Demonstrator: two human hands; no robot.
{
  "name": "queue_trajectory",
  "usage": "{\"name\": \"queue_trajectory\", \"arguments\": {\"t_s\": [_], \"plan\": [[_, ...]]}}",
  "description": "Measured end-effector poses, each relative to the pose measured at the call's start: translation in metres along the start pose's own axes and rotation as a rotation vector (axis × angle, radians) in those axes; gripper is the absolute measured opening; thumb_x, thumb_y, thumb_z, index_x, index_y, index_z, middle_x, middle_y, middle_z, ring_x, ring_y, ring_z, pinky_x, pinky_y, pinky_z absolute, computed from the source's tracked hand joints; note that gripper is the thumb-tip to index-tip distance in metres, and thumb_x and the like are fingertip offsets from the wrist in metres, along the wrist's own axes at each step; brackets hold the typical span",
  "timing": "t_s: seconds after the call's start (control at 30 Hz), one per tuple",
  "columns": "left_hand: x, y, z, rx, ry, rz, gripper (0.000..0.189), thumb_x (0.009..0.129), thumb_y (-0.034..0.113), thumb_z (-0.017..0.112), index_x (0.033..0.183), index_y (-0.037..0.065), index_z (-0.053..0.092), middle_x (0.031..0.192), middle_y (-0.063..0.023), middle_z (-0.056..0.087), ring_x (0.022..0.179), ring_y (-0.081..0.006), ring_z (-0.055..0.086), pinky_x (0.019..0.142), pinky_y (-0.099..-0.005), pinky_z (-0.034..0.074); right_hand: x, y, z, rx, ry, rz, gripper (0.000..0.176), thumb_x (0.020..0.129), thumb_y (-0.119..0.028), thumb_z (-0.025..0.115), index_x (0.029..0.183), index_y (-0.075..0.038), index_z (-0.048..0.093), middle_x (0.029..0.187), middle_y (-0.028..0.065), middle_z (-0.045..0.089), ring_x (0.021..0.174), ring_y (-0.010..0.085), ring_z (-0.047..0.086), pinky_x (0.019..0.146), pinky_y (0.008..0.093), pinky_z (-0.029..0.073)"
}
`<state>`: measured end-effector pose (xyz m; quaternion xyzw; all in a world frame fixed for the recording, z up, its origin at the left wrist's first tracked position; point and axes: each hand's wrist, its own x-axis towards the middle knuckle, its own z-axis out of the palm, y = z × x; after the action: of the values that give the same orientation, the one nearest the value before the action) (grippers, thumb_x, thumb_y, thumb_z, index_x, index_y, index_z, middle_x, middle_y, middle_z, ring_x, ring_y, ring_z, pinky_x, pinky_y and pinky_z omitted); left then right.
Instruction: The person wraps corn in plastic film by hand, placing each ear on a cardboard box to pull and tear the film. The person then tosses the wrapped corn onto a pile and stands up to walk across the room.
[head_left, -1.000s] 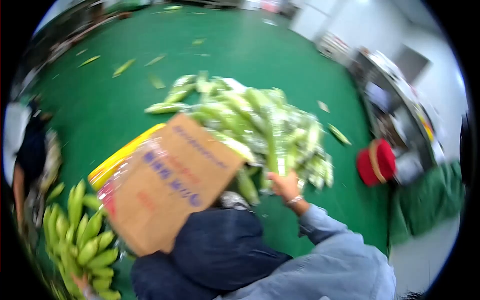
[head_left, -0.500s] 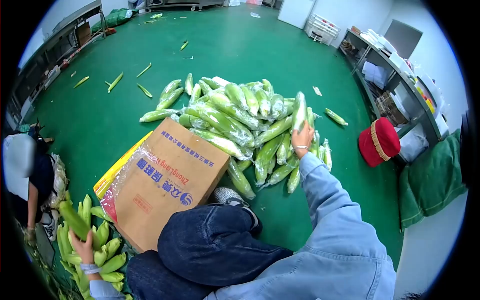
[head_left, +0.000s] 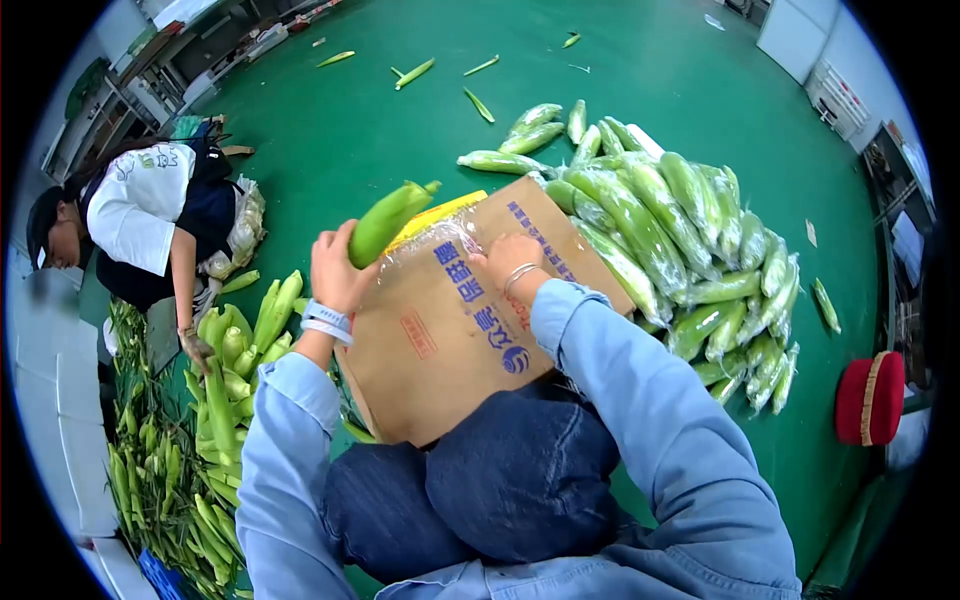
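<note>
My left hand (head_left: pixel 342 270) is closed around an ear of corn in its green husk (head_left: pixel 385 225), raised above the left edge of a cardboard box (head_left: pixel 440 335). Over the top of the box my right hand (head_left: pixel 512 262) has its fingers pinched at clear plastic film (head_left: pixel 462 228), which lies along the far edge beside a yellow-printed sheet (head_left: pixel 435 214). The box rests against my knees. To its right is a heap of film-wrapped corn (head_left: pixel 650 215). Unwrapped ears of corn (head_left: pixel 240 350) are piled on the left.
Another person (head_left: pixel 150 215) bends down at the left, with a hand (head_left: pixel 195 345) on the unwrapped corn. Loose husks and leaves (head_left: pixel 150 460) cover the floor there. A red stool-like object (head_left: pixel 868 400) stands at the right. Stray husk pieces (head_left: pixel 415 74) lie farther off on the green floor.
My left hand has lifted the ear of corn from the pile to the box. My right hand has left the wrapped heap and moved to the film. The view has turned left.
</note>
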<state>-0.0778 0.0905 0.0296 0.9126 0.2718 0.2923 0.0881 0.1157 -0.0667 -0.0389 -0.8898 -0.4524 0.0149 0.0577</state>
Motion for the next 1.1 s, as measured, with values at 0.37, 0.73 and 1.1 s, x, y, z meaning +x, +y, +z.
{"name": "queue_trajectory", "arguments": {"t_s": [0.37,0.73,1.1], "plan": [[0.009,0.001,0.055,0.045,-0.402,0.102,0.063,0.056,0.018,0.073,0.114,0.010,0.051,0.097,-0.0125,0.051,0.093,-0.0304,0.048,0.082,-0.0380,0.042,-0.021,0.102,-0.068,1.825,-0.438,0.136,0.016,0.085,-0.012,0.054,0.078,0.003,0.058,0.080,0.0077,0.058,0.082,0.0140,0.057,0.080,0.0266,0.047],[-0.020,-0.021,0.014,-0.364,0.130,-0.295,0.013,0.074,0.010,0.066,0.075,-0.001,0.058,0.071,-0.0118,0.056,0.065,-0.0205,0.056,0.059,-0.0308,0.046,0.018,-0.060,-0.002,0.533,0.227,-0.574,0.071,0.079,-0.048,0.056,0.137,-0.016,0.029,0.123,0.0196,0.041,0.111,0.0356,0.040,0.095,0.0423,0.032],[-0.090,-0.031,0.029,0.570,-0.341,0.117,0.023,0.084,0.018,0.043,0.079,0.007,0.062,0.078,-0.0118,0.062,0.069,-0.0266,0.063,0.056,-0.0377,0.050,0.028,-0.052,-0.011,0.259,0.152,-0.468,0.049,0.081,-0.051,0.050,0.117,-0.019,0.051,0.098,0.0158,0.056,0.099,0.0306,0.048,0.084,0.0413,0.036]]}}
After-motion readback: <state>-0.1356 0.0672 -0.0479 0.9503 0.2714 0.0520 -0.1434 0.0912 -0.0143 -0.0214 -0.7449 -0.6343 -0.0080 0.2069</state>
